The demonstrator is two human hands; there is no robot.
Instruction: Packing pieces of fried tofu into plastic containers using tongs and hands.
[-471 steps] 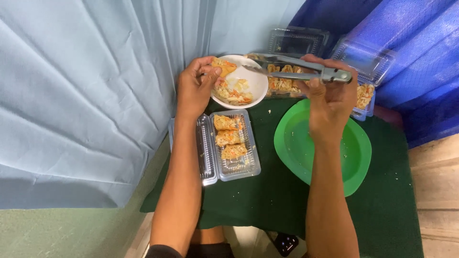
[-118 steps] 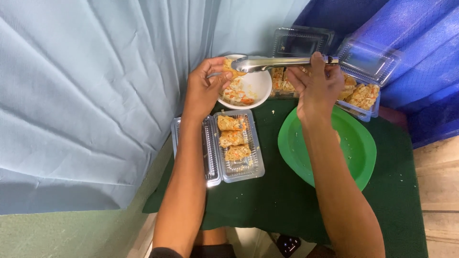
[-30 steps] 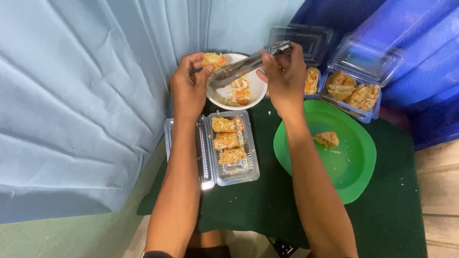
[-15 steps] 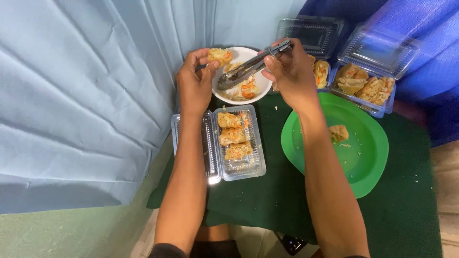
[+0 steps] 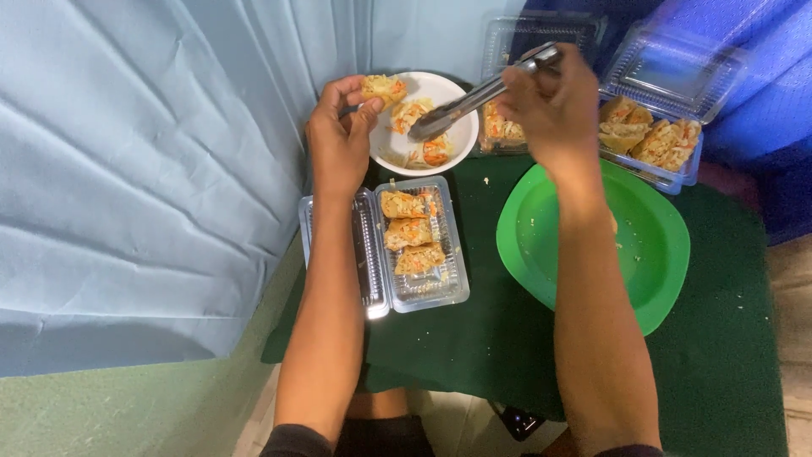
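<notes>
Roll piece: a cut, golden-crusted roll piece [image 5: 382,87] with pale and orange filling is sitting pinched at the rim of the white bowl [image 5: 385,148].
Left hand: the left hand [image 5: 338,135] is curling over the bowl's left edge, thumb and fingertips gripping the roll piece.
Right hand: the right hand [image 5: 554,106] is hovering above the table, clenching the handle end of metal tongs [image 5: 482,93].
Tongs: they are slanting down-left, tips reaching into the bowl among the food pieces; whether the tips are pinching anything cannot be told.
Bowl contents: about two more pieces are lying inside.
Near container: a clear plastic container [image 5: 423,292] is holding three rolls in a column.
Far containers: two clear containers, one [image 5: 499,131] behind the tongs and one [image 5: 651,144] to the right, are holding more pieces.
Plate: one green plate [image 5: 668,254] is lying under the right forearm.
</notes>
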